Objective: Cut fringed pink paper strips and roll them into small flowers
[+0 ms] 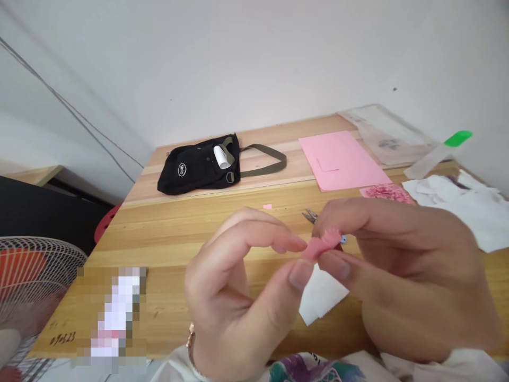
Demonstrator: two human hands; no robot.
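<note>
A small curled pink paper piece [318,245] with a ruffled edge is held up above the table between both hands. My left hand [246,286] pinches its left end between thumb and fingertips. On its right end, the thumb and index finger of my right hand [413,270] are pressed together. Beneath the hands lies a white piece of paper [324,294] with a jagged lower edge. The metal tips of a small pair of scissors [309,216] show behind my right hand, which hides most of them.
Pink sheets [342,159] lie at the back right, near a pile of crinkled pink pieces [387,192], crumpled white tissue [457,207] and a green-capped clear tube [441,154]. A black bag [199,164] rests at the back. A fan [35,286] stands left of the table.
</note>
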